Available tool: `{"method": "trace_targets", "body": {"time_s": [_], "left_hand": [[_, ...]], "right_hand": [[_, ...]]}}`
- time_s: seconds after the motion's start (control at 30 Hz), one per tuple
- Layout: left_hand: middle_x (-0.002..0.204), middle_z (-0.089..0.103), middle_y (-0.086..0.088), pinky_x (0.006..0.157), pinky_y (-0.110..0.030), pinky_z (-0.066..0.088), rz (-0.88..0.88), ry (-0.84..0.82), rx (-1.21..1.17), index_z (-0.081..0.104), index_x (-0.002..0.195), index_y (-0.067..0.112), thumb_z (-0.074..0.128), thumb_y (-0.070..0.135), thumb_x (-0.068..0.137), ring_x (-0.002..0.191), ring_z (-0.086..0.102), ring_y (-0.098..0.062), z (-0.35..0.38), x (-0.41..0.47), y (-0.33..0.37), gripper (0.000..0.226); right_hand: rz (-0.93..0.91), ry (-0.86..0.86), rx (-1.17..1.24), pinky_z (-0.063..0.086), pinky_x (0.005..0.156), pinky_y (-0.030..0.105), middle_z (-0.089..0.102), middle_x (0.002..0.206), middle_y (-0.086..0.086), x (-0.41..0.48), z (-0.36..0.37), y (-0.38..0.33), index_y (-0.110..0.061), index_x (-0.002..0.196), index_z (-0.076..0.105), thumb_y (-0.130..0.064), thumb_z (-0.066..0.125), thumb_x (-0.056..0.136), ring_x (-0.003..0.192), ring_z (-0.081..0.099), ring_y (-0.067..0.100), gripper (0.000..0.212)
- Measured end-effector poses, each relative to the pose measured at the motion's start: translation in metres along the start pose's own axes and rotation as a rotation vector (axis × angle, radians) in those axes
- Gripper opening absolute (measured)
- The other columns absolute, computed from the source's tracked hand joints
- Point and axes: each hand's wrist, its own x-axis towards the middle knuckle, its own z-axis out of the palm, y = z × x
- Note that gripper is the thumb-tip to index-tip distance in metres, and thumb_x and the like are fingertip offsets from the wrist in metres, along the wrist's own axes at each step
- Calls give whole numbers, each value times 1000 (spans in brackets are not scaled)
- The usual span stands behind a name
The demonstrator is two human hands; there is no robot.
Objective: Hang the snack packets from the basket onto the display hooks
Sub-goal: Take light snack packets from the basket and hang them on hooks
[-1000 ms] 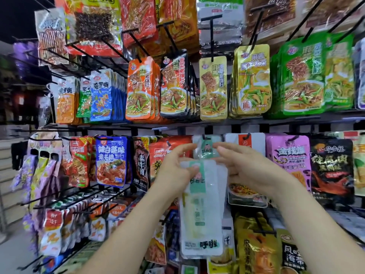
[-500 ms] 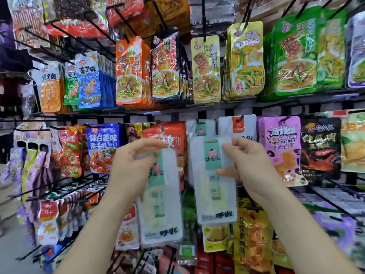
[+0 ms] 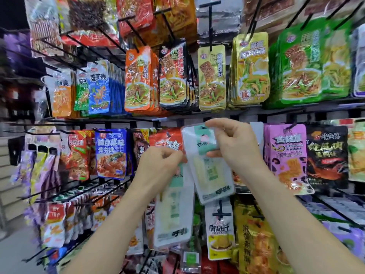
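Packets in white and green are held before the middle row of the display rack (image 3: 286,110). The right hand (image 3: 235,147) pinches the top of the upper packet (image 3: 211,175), raised between a red packet (image 3: 166,141) and a purple packet (image 3: 284,151). The left hand (image 3: 158,167) grips the lower packet (image 3: 173,214) at its top, hanging just beside and partly under it.
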Motion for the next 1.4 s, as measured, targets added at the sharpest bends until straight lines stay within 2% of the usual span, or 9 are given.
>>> {"method": "trace_targets", "body": {"time_s": [0.07, 0.2, 0.4, 0.63, 0.8, 0.9, 1.07, 1.23, 1.4], "left_hand": [[79, 66, -26, 67, -34, 52, -27, -3, -40, 68, 79, -8, 58, 57, 83, 60, 61, -26, 4, 5, -2, 65], [61, 70, 1, 67, -33, 55, -102, 68, -52, 76, 69, 16, 68, 48, 83, 61, 65, -14, 13, 13, -1, 36], [58, 66, -7, 61, -30, 49, -143, 108, -141, 72, 63, 10, 72, 41, 82, 50, 56, -14, 19, 21, -1, 37], [69, 71, -15, 69, -43, 58, -192, 46, -102, 74, 67, 8, 75, 45, 78, 62, 65, -29, 19, 28, -3, 39], [69, 67, 13, 74, -28, 52, -89, 137, 144, 71, 64, 26, 80, 39, 74, 72, 62, -8, 10, 30, -2, 19], [79, 61, 22, 77, -20, 43, 100, 201, 352, 71, 80, 31, 75, 33, 79, 82, 57, -4, -1, 26, 11, 4], [112, 69, -4, 77, -26, 51, 107, -98, 247, 55, 133, 31, 74, 37, 79, 79, 66, -14, 18, 39, 16, 57], [116, 68, -6, 81, -29, 50, 19, -107, 166, 50, 137, 27, 74, 42, 78, 98, 66, -24, 42, 54, 7, 65], [118, 67, -6, 81, -28, 48, 36, -80, 224, 50, 137, 29, 70, 34, 84, 100, 65, -23, 47, 59, 6, 57]], "right_hand": [[25, 6, 0, 59, 55, 27, 62, 84, -7, 2, 3, 3, -14, 108, 70, -8, 46, 100, 49, 60, 2, 26], [43, 16, -8, 59, 59, 26, 65, 103, -3, 6, 5, 9, -15, 120, 67, -13, 49, 100, 56, 66, 5, 28], [25, 26, -55, 60, 60, 28, 60, 95, -3, 13, 4, 11, -14, 126, 64, -15, 50, 99, 54, 63, -1, 30], [89, 10, -273, 60, 64, 32, 57, 133, -3, 15, 0, 10, -23, 129, 62, -18, 56, 95, 51, 68, 10, 34], [58, 1, -369, 59, 62, 29, 57, 133, -2, 18, -2, 10, -22, 130, 61, -15, 56, 95, 49, 67, 10, 36], [29, -40, -434, 59, 70, 32, 60, 124, -4, 19, -4, 13, -24, 132, 59, -16, 58, 94, 54, 69, 11, 39], [38, -85, -404, 58, 81, 43, 54, 133, -8, 22, -1, 23, -31, 132, 56, -15, 61, 90, 89, 69, 20, 45], [90, -131, -338, 58, 83, 46, 46, 94, -21, 20, -6, 27, -30, 135, 52, -13, 58, 87, 88, 59, 14, 51], [-169, 4, -624, 46, 88, 31, 59, 115, -4, 7, -17, 12, -25, 130, 56, -14, 54, 90, 103, 57, 15, 42]]}}
